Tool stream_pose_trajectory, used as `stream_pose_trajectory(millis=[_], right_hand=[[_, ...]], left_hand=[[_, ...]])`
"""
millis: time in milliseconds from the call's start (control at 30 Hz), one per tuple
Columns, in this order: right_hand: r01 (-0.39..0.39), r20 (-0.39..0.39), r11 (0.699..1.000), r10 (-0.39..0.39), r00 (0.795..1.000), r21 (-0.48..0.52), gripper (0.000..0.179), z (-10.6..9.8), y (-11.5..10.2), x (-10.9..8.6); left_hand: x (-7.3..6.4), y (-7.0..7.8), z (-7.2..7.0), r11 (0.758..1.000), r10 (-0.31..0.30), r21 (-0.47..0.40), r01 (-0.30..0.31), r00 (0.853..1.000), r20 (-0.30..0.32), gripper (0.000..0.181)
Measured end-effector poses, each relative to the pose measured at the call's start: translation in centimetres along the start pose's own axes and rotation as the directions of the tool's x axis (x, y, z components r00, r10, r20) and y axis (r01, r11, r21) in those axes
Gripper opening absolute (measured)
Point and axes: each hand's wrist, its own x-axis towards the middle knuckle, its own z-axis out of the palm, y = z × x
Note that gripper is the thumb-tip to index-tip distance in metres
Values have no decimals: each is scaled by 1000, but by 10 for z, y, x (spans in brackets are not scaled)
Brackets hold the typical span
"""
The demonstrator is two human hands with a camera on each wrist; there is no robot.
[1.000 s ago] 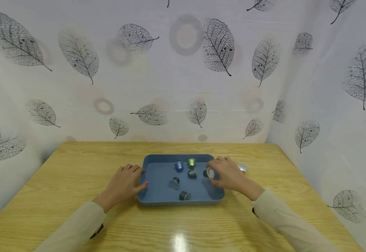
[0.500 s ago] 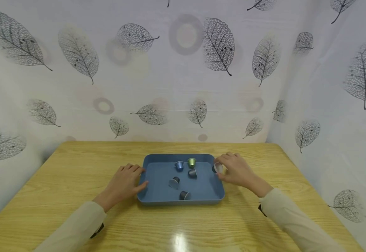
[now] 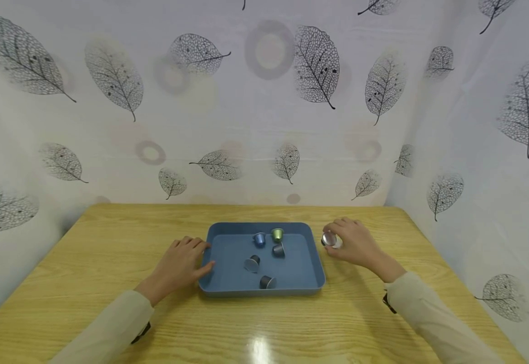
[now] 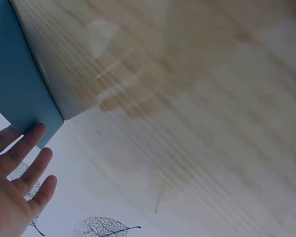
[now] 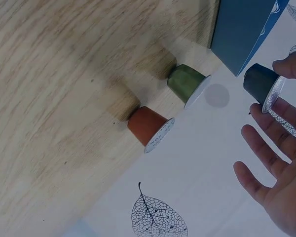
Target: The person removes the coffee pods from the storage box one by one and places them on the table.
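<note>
My right hand (image 3: 357, 243) pinches a dark coffee capsule (image 5: 260, 84) by its foil rim between thumb and fingers, just right of the blue tray (image 3: 230, 253). The capsule's silver lid faces me in the head view. Near it in the right wrist view, a green capsule (image 5: 186, 83) and an orange-brown capsule (image 5: 149, 124) stand on the table on their narrow ends; my hand mostly hides them in the head view. My left hand (image 3: 178, 265) rests at the tray's left rim, fingers loosely spread and touching its wall.
Inside the tray lie a blue capsule (image 3: 259, 239), a green one (image 3: 277, 234), a dark grey one (image 3: 278, 250) and two black-bodied capsules, one in the middle (image 3: 252, 263) and one by the front wall (image 3: 267, 282). A leaf-print curtain (image 3: 228, 126) hangs behind the wooden table (image 3: 155, 333).
My right hand has carried the dark capsule rightward from inside the tray, over its right rim, to above the table beside it. The left hand and tray have stayed put.
</note>
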Motion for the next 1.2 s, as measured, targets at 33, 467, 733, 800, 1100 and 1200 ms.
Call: stream_pose_trajectory(millis=[33, 467, 733, 800, 1100, 1200], right_hand=[[-8, 6, 1000, 8, 1000, 0, 33, 0, 1, -1], [-97, 43, 995, 97, 994, -6, 30, -1, 24, -15], [-167, 71, 986, 167, 983, -1, 31, -5, 39, -24], [-183, 77, 983, 183, 980, 1, 33, -6, 43, -26], [-241, 96, 970, 241, 966, -7, 30, -7, 61, -37], [-257, 108, 966, 256, 961, -7, 31, -9, 66, -41]], left_hand=[[0, 0, 0, 1000, -1, 0, 1, 1000, 1, 43], [0, 0, 1, 1000, 2, 4, -2, 1000, 2, 44], [0, -1, 1, 1000, 9, 7, -9, 1000, -9, 44], [0, -1, 1, 1000, 9, 8, -9, 1000, -10, 44], [1, -1, 1, 1000, 4, 7, -4, 1000, -6, 44], [1, -1, 1, 1000, 1, 6, -1, 1000, -3, 44]])
